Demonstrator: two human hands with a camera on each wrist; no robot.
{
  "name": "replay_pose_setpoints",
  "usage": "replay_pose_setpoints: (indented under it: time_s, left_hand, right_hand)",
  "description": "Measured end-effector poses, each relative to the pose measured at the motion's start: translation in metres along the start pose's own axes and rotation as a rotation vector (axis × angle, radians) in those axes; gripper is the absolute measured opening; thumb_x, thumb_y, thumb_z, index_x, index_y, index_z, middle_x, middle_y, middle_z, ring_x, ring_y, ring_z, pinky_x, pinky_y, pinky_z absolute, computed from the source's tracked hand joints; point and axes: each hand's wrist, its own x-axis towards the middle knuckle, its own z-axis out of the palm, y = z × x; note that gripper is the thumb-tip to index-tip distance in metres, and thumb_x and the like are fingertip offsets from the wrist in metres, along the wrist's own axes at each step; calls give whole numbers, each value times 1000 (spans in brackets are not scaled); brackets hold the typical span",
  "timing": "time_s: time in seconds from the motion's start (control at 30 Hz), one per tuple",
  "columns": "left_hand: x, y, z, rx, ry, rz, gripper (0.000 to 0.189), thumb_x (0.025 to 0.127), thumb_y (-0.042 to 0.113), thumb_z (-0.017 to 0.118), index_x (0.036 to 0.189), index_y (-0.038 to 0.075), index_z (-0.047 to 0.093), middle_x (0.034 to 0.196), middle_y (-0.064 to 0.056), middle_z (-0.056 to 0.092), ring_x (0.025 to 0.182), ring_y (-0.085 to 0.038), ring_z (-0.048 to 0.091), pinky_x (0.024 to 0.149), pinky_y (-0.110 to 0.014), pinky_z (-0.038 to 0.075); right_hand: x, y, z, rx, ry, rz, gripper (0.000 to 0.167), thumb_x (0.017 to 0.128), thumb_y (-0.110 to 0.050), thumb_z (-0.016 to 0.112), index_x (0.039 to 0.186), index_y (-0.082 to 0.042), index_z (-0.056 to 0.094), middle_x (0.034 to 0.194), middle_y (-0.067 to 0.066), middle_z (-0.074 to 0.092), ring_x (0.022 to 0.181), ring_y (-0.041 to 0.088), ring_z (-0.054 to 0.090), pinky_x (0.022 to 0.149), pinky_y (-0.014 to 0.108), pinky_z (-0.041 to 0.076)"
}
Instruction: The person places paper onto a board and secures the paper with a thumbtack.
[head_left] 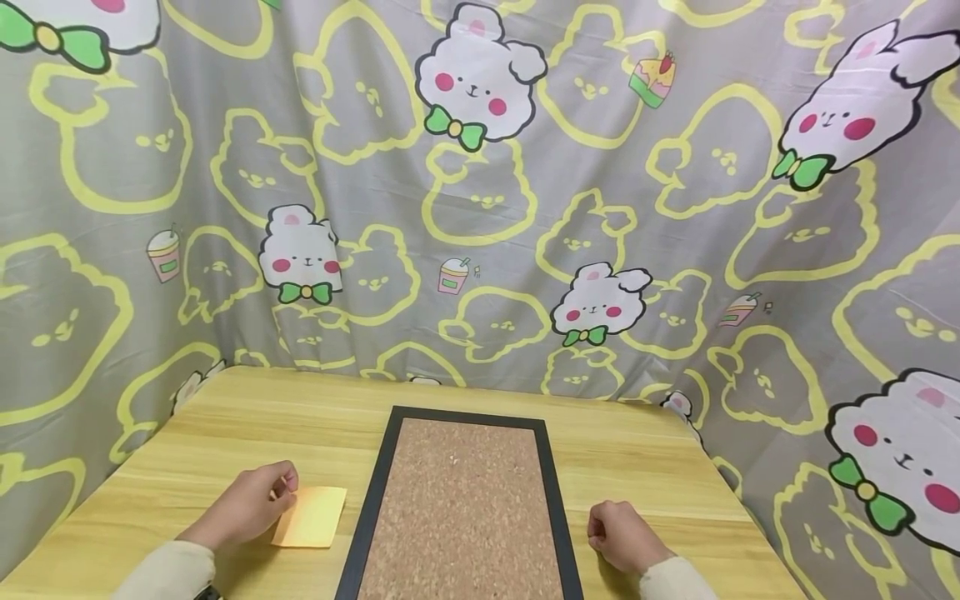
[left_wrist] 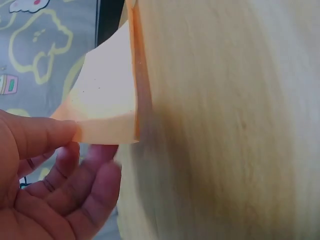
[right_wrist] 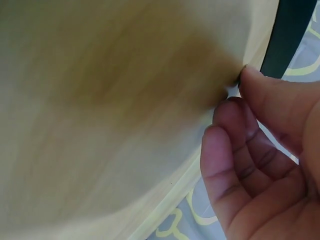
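An orange sticky note (head_left: 309, 518) lies left of the corkboard (head_left: 459, 508). My left hand (head_left: 253, 502) pinches it by a corner or edge between thumb and fingers. The left wrist view shows the note (left_wrist: 107, 85) bent, partly raised from the table, with the left hand's thumb (left_wrist: 47, 134) on top. On the board's other side, my right hand (head_left: 624, 535) is low over the table, fingers curled. In the right wrist view, thumb and index fingertips of the right hand (right_wrist: 270, 155) pinch a small dark object, mostly hidden, its kind unclear.
The board has a black frame (head_left: 557, 500) and stretches toward me past the view's lower edge. A small pale speck (head_left: 453, 459) shows on the cork. Beneath everything is a wooden table (head_left: 300, 408). A patterned grey curtain (head_left: 480, 250) hangs behind and at both sides.
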Motion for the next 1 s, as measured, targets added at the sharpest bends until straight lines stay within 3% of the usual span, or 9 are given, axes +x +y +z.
replay_pose_setpoints:
  time_s: [0.13, 0.27, 0.43, 0.67, 0.87, 1.0]
  left_hand:
    - [0, -3, -1, -41, -17, 58, 13, 89, -1, 62, 87, 6, 52, 76, -1, 55, 63, -15, 49, 53, -26, 41]
    - [0, -7, -2, -64, 7, 110, 12, 90, 0, 62, 88, 6, 53, 78, -1, 55, 68, -14, 52, 57, -26, 43]
    - [-1, -8, -2, -103, 45, 88, 12, 90, -2, 62, 90, 7, 53, 82, -4, 58, 71, -16, 55, 58, -26, 45]
    - [-1, -10, -5, -51, 66, 90, 12, 90, -3, 61, 87, 8, 62, 88, -3, 63, 77, -13, 57, 63, -26, 47]
    - [-2, -9, -11, -132, 20, -8, 12, 91, -3, 58, 97, 3, 67, 99, -7, 65, 81, -18, 58, 62, -27, 50]
    - [-4, -6, -13, -164, 26, -34, 17, 89, -1, 63, 105, 0, 66, 107, -11, 64, 84, -20, 60, 65, -28, 51]
  right_hand:
    - [0, -2, -2, -4, 17, 10, 27, 80, 6, 70, 68, -13, 56, 63, -9, 50, 58, 6, 44, 53, 24, 40]
    - [0, -4, -5, -4, 37, 23, 26, 80, 7, 67, 68, -13, 55, 63, -8, 50, 57, 7, 44, 52, 25, 40]
    - [-1, -3, -6, 24, -1, 57, 24, 80, 7, 66, 69, -13, 56, 63, -6, 50, 58, 10, 45, 53, 26, 40]
    - [-3, -3, -5, 63, -14, 56, 24, 83, 8, 64, 69, -11, 59, 64, -6, 52, 60, 11, 47, 54, 26, 41]
    - [-3, -5, -5, 75, -11, 79, 24, 87, 8, 63, 72, -10, 63, 68, -5, 57, 66, 13, 50, 60, 32, 46]
    - [-2, -5, -6, 72, -13, 91, 20, 89, 2, 65, 73, -10, 63, 70, -5, 59, 68, 13, 52, 63, 35, 48]
